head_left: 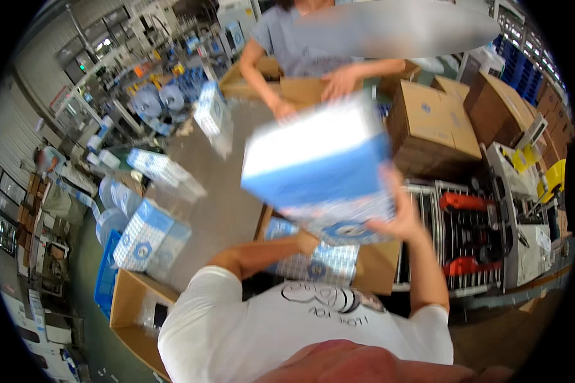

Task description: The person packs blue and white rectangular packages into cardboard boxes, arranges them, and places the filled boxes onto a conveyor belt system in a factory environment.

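A large blue-and-white package (319, 169) is lifted and tilted over an open cardboard box (375, 268), blurred by motion. My right hand (396, 207) grips its right side, the thumb lying across the near face. At the lower edge of the package, my left hand (307, 242) supports it from below, most of its fingers out of sight behind it. Inside the box under my arms lie similar patterned packs (319, 263).
Across the grey table (214, 191) stands a person in a grey shirt (294, 45), hands by another carton. Wrapped packs (140, 239) line the table's left side. Closed cartons (434, 121) and a roller conveyor with red parts (469, 233) are at the right. An open carton (131, 306) sits lower left.
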